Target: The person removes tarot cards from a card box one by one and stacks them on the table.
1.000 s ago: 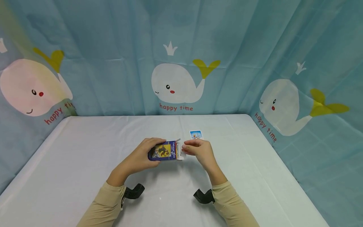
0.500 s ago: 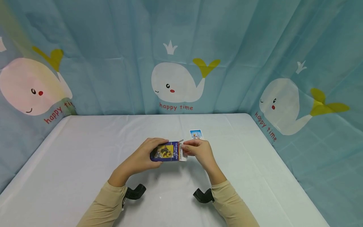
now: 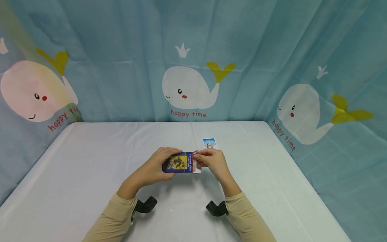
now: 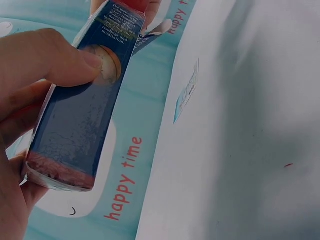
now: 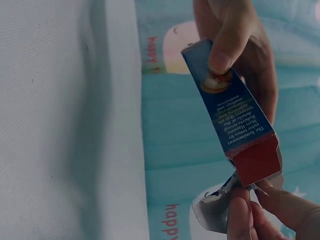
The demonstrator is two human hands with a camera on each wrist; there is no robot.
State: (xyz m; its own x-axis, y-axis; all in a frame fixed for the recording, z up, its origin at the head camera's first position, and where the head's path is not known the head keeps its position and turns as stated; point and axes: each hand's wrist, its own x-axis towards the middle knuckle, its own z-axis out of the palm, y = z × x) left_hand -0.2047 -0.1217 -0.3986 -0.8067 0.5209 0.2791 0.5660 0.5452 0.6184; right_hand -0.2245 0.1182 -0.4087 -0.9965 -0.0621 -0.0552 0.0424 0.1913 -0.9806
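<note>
My left hand (image 3: 158, 167) grips a blue tarot card box (image 3: 179, 162) from its left end, holding it level above the table. In the left wrist view the thumb presses the printed narrow side of the box (image 4: 75, 130). The box's right end is open, and its red inner side (image 5: 257, 160) shows in the right wrist view. There my right hand (image 5: 270, 215) has its thumb and fingers pinched at the loose end flap (image 5: 212, 212); the exact spot between the fingertips is partly hidden. A small picture card (image 3: 210, 143) lies on the table just behind the right hand.
A white cloth covers the table (image 3: 90, 161). Behind and beside it hang blue curtains (image 3: 130, 84) printed with whales. Black curved mounts (image 3: 145, 205) stick out inward from both wrists.
My left hand has moved slightly right with the card box, bringing its open end up against the right fingers. The right hand has stayed nearly still. The picture card lies where it was.
</note>
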